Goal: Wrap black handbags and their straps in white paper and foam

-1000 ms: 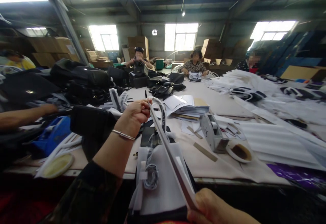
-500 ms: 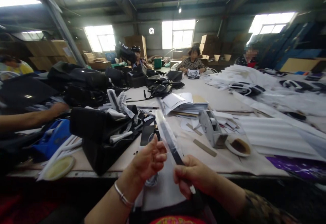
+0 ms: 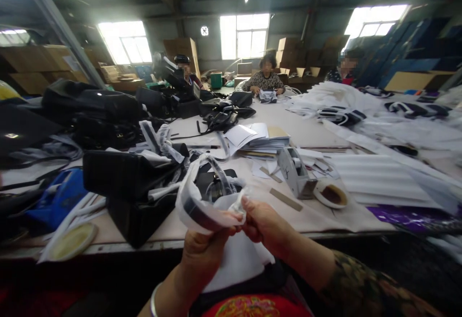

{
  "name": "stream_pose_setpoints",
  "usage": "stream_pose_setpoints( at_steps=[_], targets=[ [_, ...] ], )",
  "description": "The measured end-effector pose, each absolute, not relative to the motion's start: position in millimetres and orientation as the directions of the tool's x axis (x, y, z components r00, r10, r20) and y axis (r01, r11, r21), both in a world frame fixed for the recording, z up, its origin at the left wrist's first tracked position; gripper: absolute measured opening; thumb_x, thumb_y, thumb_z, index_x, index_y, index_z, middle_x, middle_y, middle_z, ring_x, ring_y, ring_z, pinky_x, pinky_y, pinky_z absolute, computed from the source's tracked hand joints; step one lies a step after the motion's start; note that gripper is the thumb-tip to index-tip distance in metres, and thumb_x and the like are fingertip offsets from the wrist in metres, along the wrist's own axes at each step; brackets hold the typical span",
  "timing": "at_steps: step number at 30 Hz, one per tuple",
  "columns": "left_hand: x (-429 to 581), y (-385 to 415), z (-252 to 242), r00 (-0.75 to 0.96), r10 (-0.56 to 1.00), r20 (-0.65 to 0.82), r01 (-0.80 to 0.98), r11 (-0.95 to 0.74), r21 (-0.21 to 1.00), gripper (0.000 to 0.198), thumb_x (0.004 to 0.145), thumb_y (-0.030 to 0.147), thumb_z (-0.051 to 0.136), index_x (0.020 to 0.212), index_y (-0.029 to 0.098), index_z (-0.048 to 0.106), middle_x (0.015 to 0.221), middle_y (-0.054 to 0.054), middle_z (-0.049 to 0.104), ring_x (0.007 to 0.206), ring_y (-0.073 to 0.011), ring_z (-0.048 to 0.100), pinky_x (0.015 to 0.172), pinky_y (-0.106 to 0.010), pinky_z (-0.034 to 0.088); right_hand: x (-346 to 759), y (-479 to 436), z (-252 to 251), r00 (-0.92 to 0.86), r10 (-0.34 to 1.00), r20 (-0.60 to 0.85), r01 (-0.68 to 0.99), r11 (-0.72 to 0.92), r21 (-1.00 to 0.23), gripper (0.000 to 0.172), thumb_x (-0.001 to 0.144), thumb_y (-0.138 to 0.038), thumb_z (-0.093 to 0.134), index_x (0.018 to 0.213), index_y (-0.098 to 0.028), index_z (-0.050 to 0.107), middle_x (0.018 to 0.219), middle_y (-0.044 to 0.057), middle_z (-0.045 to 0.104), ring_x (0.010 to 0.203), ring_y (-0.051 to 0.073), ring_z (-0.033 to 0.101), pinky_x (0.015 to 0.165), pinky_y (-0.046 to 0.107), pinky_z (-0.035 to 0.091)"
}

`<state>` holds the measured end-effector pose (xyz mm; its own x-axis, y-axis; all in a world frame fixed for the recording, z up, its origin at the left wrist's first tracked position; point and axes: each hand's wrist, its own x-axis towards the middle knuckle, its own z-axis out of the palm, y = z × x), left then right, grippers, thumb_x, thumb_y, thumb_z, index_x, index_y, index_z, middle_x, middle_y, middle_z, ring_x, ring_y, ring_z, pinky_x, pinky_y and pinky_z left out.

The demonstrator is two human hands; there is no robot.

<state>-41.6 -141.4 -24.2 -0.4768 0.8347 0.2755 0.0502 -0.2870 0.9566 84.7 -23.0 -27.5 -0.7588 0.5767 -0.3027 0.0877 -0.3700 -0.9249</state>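
Being pinched by fingers of left hand [image 3: 202,255] and right hand [image 3: 270,225]: dark strap [image 3: 197,214], already covered in white film [image 3: 185,182]; end's closure unclear.

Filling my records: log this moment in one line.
left hand: holding strap; right hand: holding strap; strap: wrapped, looped; tape dispenser: untouched

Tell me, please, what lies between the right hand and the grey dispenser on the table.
In the head view, a flat, narrow strip lies on the tabletop between the right hand and the grey dispenser.
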Motion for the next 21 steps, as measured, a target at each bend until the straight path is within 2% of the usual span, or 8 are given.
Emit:
stream_pose_setpoints(
  at_steps=[2,5,7,9,12,15,18,21],
  targets=[
    [-39.7,-144.3,-28.9,-0.400,0.883,0.244,0.046,-0.246,0.968,0.016,0.085,0.034,0.072,0.087,0.020,0.080,0.085,-0.009,0.077,0.067,-0.0205,0.070,0.065,-0.031,0.059,79.1,-23.7,-30.2,-0.724,0.652,-0.225,0.052,-0.274,-0.960,0.047,0.083,-0.062,0.059,0.069,-0.018,0.055,0.052,-0.004,0.046,0.043,0.008,0.035,0.043,0.023,0.024],
    [-47.9,-145.5,-28.7,-0.336,0.935,0.118,0.062,-0.103,0.993,0.023,0.093,0.035,0.062,0.091,0.018,0.077,0.071,-0.007,0.075,0.062,-0.0182,0.070,0.063,-0.028,0.058,78.1,-17.5,-34.5,-0.759,0.650,0.036,0.125,0.200,-0.972,0.036,0.091,-0.043,0.054,0.065,-0.019,0.056,0.059,0.001,0.055,0.054,0.012,0.046,0.054,0.026,0.034],
    [-54.0,-144.6,-25.4,-0.326,0.944,0.048,0.073,-0.025,0.997,0.022,0.094,0.034,0.059,0.094,0.017,0.073,0.066,-0.005,0.073,0.057,-0.0153,0.067,0.059,-0.024,0.056,80.5,-13.3,-37.0,-0.811,0.557,0.176,0.170,0.513,-0.842,0.029,0.092,-0.029,0.051,0.066,-0.019,0.059,0.063,0.003,0.058,0.058,0.014,0.047,0.059,0.029,0.035],
    [-56.6,-142.4,-22.3,-0.333,0.943,-0.006,0.051,0.024,0.998,0.023,0.092,0.033,0.061,0.106,0.017,0.069,0.068,-0.004,0.072,0.053,-0.0126,0.064,0.055,-0.022,0.053,82.6,-11.1,-38.7,-0.849,0.470,0.242,0.198,0.707,-0.679,0.018,0.086,-0.019,0.054,0.070,-0.020,0.062,0.065,0.004,0.061,0.058,0.015,0.044,0.060,0.030,0.033],
    [-55.4,-138.2,-20.9,-0.327,0.943,-0.067,-0.033,0.059,0.998,0.039,0.089,0.036,0.065,0.122,0.015,0.059,0.075,-0.004,0.072,0.052,-0.0112,0.062,0.052,-0.021,0.051,83.9,-9.9,-38.3,-0.880,0.381,0.284,0.209,0.847,-0.489,0.011,0.080,-0.013,0.056,0.074,-0.019,0.062,0.067,0.005,0.060,0.057,0.015,0.041,0.059,0.031,0.031],
    [-55.1,-135.3,-23.4,-0.289,0.937,-0.195,-0.140,0.160,0.977,0.045,0.084,0.043,0.071,0.115,0.014,0.056,0.072,-0.004,0.071,0.052,-0.0129,0.064,0.050,-0.021,0.050,84.3,-9.5,-36.5,-0.897,0.306,0.318,0.177,0.909,-0.377,0.016,0.085,-0.013,0.053,0.073,-0.019,0.061,0.068,0.007,0.060,0.059,0.016,0.039,0.059,0.032,0.030],
    [-57.1,-134.4,-30.7,-0.183,0.908,-0.377,-0.269,0.323,0.907,0.045,0.076,0.048,0.078,0.098,0.015,0.059,0.072,-0.005,0.070,0.050,-0.0117,0.061,0.046,-0.019,0.046,84.0,-10.3,-38.6,-0.881,0.282,0.379,0.133,0.918,-0.373,0.022,0.090,-0.015,0.049,0.071,-0.019,0.059,0.069,0.007,0.058,0.059,0.017,0.038,0.060,0.032,0.032],
    [-58.6,-135.5,-42.4,-0.106,0.903,-0.417,-0.307,0.369,0.877,0.039,0.076,0.048,0.077,0.082,0.012,0.064,0.070,-0.005,0.067,0.049,-0.0080,0.055,0.046,-0.016,0.040,83.4,-10.1,-45.6,-0.861,0.298,0.412,0.116,0.905,-0.410,0.023,0.090,-0.016,0.048,0.070,-0.019,0.058,0.066,0.007,0.057,0.058,0.017,0.040,0.061,0.033,0.035]
  ],
)
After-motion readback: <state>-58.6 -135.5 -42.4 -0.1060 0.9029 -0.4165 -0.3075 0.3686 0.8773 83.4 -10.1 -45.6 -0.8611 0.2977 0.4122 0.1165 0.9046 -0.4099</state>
